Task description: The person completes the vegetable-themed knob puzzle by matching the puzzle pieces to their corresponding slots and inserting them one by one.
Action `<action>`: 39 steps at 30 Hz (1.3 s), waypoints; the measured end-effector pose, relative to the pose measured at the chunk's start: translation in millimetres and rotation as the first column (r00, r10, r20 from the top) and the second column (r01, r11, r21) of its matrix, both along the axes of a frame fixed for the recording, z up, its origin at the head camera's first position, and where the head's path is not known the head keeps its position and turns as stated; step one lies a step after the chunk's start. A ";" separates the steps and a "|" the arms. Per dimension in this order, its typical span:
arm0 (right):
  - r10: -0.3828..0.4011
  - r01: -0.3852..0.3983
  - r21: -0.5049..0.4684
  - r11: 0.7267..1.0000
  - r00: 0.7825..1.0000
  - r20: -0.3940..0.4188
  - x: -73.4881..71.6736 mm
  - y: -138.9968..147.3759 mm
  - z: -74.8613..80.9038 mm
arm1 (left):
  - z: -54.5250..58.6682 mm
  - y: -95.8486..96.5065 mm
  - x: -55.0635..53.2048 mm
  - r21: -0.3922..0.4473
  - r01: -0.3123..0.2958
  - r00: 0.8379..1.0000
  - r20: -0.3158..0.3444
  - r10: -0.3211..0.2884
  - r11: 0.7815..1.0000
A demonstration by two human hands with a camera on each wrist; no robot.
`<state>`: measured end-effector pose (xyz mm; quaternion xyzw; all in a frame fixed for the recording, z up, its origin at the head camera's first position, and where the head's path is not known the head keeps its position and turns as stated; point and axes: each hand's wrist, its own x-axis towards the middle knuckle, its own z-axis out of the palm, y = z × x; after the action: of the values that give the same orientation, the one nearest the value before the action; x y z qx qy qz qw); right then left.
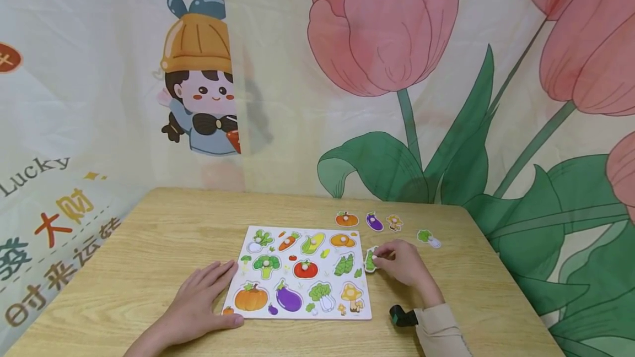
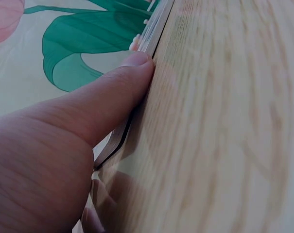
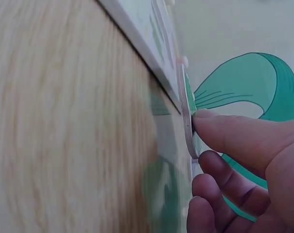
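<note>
My right hand (image 1: pixel 403 262) pinches a green pea-pod puzzle piece (image 1: pixel 370 259) between thumb and fingers. In the right wrist view, that piece (image 3: pixel 187 109) is seen edge-on, tilted up beside the board's corner. The white vegetable puzzle board (image 1: pixel 310 240) lies flat on the table. Knobbed pieces sit in it, among them a tomato (image 1: pixel 305 269), a broccoli (image 1: pixel 267 265) and a corn (image 1: pixel 313 243). The printed pea, pumpkin, eggplant, bok choy and mushroom spots show no knob. My left hand (image 1: pixel 198 302) rests along the board's left side, fingers extended, with its thumb (image 2: pixel 122 80) against the front edge.
Behind the board lie loose pumpkin (image 1: pixel 346 219), eggplant (image 1: pixel 375 221) and mushroom (image 1: pixel 394 222) pieces, with a bok choy piece (image 1: pixel 429 238) farther right. The wooden table (image 1: pixel 149 247) backs onto a printed curtain (image 1: pixel 283 98). A black wrist device (image 1: pixel 403 316) sits at the right sleeve.
</note>
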<state>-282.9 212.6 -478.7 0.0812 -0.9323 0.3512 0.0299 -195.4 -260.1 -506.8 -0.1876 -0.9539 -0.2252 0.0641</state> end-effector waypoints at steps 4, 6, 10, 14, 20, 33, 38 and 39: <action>-0.005 0.005 -0.018 1.000 1.000 -0.004 3.1 -4.1 3.9 | 0.2 0.0 0.7 0.001 0.003 1.000 -0.010 -0.003 1.000; -0.005 0.004 -0.025 1.000 1.000 -0.003 4.6 -6.6 5.7 | 0.3 0.1 1.0 0.002 0.005 1.000 -0.015 -0.005 1.000; -0.002 0.002 -0.039 0.999 1.000 0.004 6.4 -11.2 7.3 | 0.5 0.1 1.1 0.004 0.004 1.000 -0.018 -0.004 1.000; -0.002 0.003 -0.053 0.999 1.000 0.012 7.1 -14.4 7.4 | -0.5 -0.2 0.6 0.003 0.001 1.000 -0.015 -0.001 1.000; 0.003 -0.002 -0.051 0.999 1.000 0.006 7.6 -19.5 6.9 | -2.8 -0.9 0.1 -0.001 0.003 1.000 -0.017 -0.003 1.000; 0.014 -0.014 -0.018 1.000 1.000 -0.011 9.9 -32.4 4.6 | -2.1 -0.9 1.7 0.007 -0.001 1.000 -0.013 0.001 1.000; 0.021 -0.021 -0.015 1.000 1.000 -0.009 10.0 -35.8 2.9 | -2.4 -1.0 1.8 0.012 0.003 1.000 -0.016 -0.003 1.000; 0.021 -0.021 -0.014 1.000 1.000 -0.009 10.0 -36.4 2.5 | -2.6 -1.2 1.5 0.012 0.004 1.000 -0.017 -0.004 1.000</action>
<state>-272.9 176.2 -476.2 0.0924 -0.9288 0.3576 0.0311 -193.9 -261.3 -509.4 -0.1909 -0.9516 -0.2294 0.0730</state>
